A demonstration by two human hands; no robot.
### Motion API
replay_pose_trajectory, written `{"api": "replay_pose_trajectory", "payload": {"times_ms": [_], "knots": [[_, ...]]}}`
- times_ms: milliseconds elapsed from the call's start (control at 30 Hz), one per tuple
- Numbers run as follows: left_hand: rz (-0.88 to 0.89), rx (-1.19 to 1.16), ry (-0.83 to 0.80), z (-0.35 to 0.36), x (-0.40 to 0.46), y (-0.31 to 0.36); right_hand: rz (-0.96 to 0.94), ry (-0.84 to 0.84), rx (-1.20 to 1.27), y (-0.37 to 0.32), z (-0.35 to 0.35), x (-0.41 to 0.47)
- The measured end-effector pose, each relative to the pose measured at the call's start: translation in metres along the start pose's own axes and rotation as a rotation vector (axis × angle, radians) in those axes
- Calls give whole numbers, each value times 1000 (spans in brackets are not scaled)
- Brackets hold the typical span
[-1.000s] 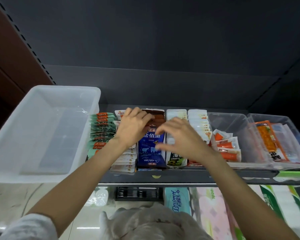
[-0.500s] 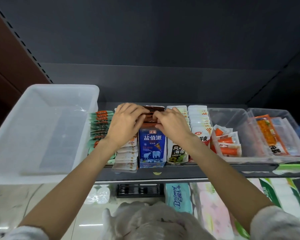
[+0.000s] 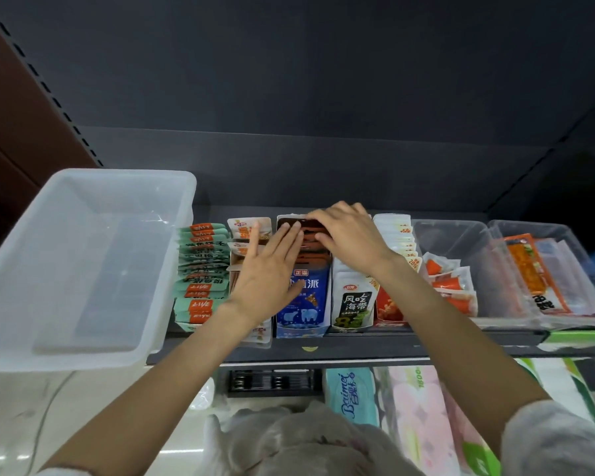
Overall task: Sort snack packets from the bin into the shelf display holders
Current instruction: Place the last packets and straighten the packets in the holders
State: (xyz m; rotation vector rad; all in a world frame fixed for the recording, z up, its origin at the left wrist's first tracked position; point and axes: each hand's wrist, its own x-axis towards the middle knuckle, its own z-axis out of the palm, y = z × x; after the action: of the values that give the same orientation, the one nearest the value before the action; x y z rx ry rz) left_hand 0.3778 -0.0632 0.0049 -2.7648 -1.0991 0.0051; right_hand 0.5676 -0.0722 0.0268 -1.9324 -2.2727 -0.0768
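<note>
A blue display holder (image 3: 303, 316) stands in the middle of the shelf with brown snack packets (image 3: 311, 250) stacked upright behind its front. My right hand (image 3: 352, 237) reaches over the back of that row; its bent fingers and thumb pinch the tops of the rearmost brown packets. My left hand (image 3: 266, 274) lies flat with straight fingers on the left side of the same row, covering part of the blue front. At the left stands the clear plastic bin (image 3: 124, 173), with no packets visible inside.
Other rows flank the blue holder: green packets (image 3: 199, 269), white-orange packets (image 3: 246, 228), black kelp packets (image 3: 352, 307), red packets (image 3: 388, 307). Clear holders at the right hold orange sticks (image 3: 450, 286) and a long orange packet (image 3: 529, 269). Tissue packs (image 3: 352, 396) sit below the shelf edge (image 3: 323, 350).
My left hand has let go of the brown packets and opened flat, sliding toward me. My right hand moved to the back of the row over the brown packets.
</note>
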Motion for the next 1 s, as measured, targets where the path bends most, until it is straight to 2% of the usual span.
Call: {"api": "replay_pose_trajectory", "payload": {"times_ms": [100,200,300,400,600,700,1000], "knots": [[13,-25,108,-5,6,-5,44,-17,131,0,-6,8],[14,-95,246,-6,12,-14,-15,-67,26,-1,-11,20],[-26,-136,215,-6,15,-14,-122,-183,-66,-4,-17,30],[-26,-126,170,-4,15,-14,-133,-300,-40,-6,-24,32],[30,-137,307,1,4,-10,-53,-295,161,1,-20,31],[31,-155,346,3,-3,-8,-54,-347,117,3,-20,35],[9,-165,362,4,-10,-6,-118,-312,-2,-4,-20,44]]}}
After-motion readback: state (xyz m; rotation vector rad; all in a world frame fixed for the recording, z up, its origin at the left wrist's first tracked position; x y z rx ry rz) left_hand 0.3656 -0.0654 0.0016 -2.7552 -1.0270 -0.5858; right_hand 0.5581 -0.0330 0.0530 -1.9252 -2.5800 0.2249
